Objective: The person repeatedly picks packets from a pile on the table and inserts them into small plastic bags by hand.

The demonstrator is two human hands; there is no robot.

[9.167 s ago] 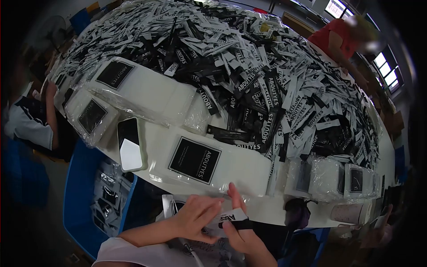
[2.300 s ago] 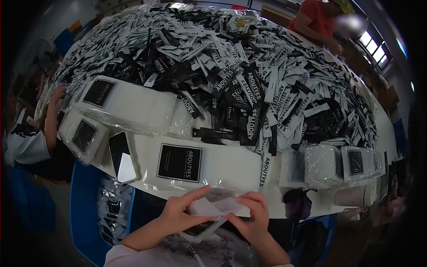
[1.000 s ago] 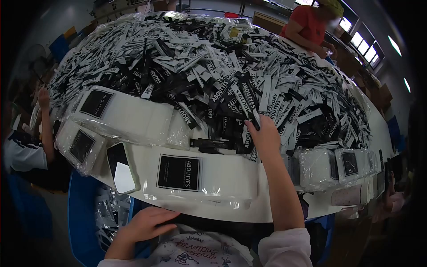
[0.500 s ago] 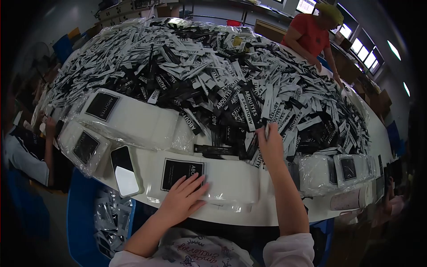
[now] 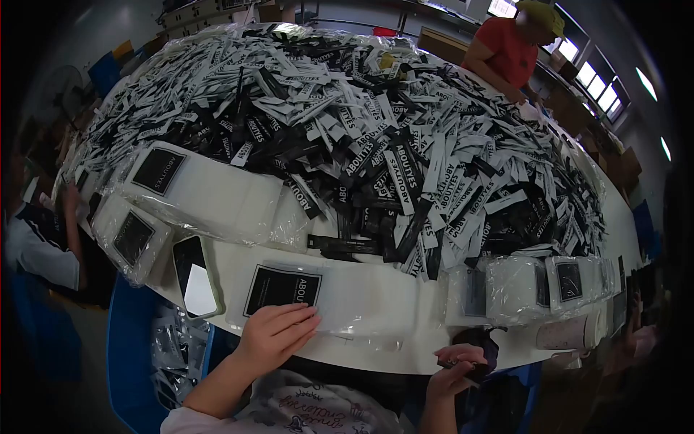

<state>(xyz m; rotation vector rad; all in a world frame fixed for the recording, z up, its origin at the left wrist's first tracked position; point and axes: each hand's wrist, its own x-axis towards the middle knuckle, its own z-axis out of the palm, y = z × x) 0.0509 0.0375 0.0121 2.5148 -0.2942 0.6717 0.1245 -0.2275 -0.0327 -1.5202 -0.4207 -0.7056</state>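
Pinching a small dark packet with pale marks (image 5: 478,372), partly hidden, between thumb and fingers, the right hand (image 5: 457,367) was to the right of the long stack of clear plastic bags with a square black label (image 5: 369,296). On that stack's near edge lay the left hand (image 5: 278,333), its fingers close together; whether it gripped a bag could not be told. Beyond the stack spread a heap of slim black and white printed sachets (image 5: 390,159); left of it lay a dark-screened phone in a pale case (image 5: 189,253).
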